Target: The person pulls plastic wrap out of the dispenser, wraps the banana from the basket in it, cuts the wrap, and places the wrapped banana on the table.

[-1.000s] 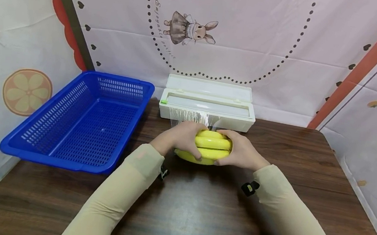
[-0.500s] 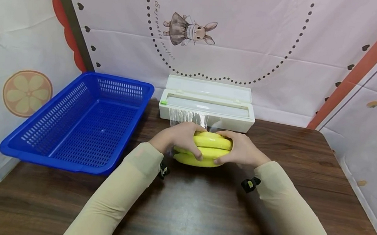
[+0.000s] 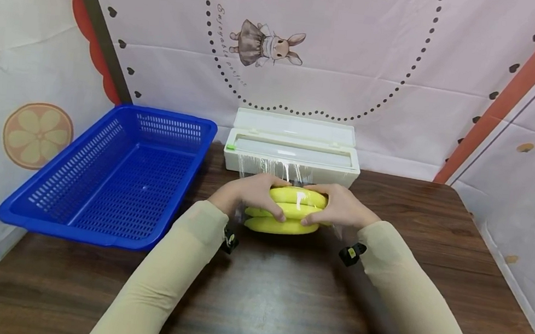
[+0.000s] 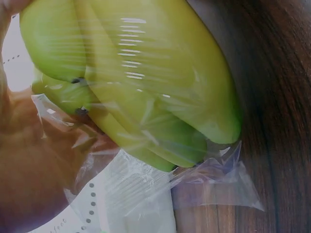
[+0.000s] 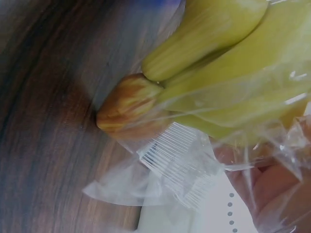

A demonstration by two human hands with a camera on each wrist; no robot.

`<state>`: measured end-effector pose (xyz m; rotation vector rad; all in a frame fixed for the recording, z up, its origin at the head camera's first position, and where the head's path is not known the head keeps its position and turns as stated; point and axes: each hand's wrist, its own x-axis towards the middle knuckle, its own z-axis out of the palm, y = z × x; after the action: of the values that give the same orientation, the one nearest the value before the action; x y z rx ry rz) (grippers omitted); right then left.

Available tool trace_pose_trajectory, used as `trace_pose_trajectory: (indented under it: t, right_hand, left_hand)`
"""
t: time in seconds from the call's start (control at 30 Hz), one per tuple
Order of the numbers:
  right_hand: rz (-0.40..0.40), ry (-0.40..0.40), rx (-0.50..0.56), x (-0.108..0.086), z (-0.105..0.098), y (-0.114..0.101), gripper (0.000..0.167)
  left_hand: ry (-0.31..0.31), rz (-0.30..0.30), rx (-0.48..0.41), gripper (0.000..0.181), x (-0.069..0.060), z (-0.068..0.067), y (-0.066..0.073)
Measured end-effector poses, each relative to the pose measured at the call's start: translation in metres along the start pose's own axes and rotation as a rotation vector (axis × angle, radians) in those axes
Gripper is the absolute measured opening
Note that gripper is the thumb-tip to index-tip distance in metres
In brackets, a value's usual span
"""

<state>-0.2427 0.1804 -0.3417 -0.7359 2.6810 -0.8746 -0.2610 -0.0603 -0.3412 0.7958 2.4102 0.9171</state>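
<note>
A bunch of yellow bananas (image 3: 285, 225) is held between my two hands at the middle of the table. Clear cling film (image 4: 146, 141) covers it, with loose edges past the green tips in the left wrist view. My left hand (image 3: 255, 194) grips the bunch from the left, thumb in front. From the right, my right hand (image 3: 339, 207) holds it the same way. Behind them, a white cling film dispenser (image 3: 292, 167) has its lid raised, and film stretches from it to the bananas. The brown stem end (image 5: 131, 107) shows in the right wrist view.
To the left stands a blue plastic basket (image 3: 180, 190) with slotted walls. Dark wood-grain table (image 3: 257, 303) lies in front of the hands. Printed fabric walls (image 3: 360, 45) enclose the back and both sides, with the dispenser close to the back one.
Both hands have rolled the bananas over, so different fruits now face up. More film shows drawn across the top. The dispenser and basket have stayed in place.
</note>
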Motion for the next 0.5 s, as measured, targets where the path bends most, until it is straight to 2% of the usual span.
trace_pose_trajectory:
  t: [0.17,0.27,0.4,0.5]
  right_hand:
    - [0.014,-0.054,0.049,0.005,-0.003,-0.001,0.062]
    - [0.027,-0.083,0.089,0.008,-0.004,-0.001,0.055]
    - [0.045,-0.101,0.123,0.013,-0.006,0.000,0.044]
    - [0.065,-0.105,0.128,0.016,-0.007,0.000,0.038]
  left_hand:
    - [-0.010,-0.016,-0.035,0.086,0.000,-0.001,-0.002]
    - [0.008,-0.035,-0.052,0.094,-0.001,-0.001,-0.005]
    - [0.061,-0.031,-0.064,0.094,-0.003,0.000,-0.009]
    - [0.142,0.005,-0.045,0.091,-0.006,0.002,-0.010]
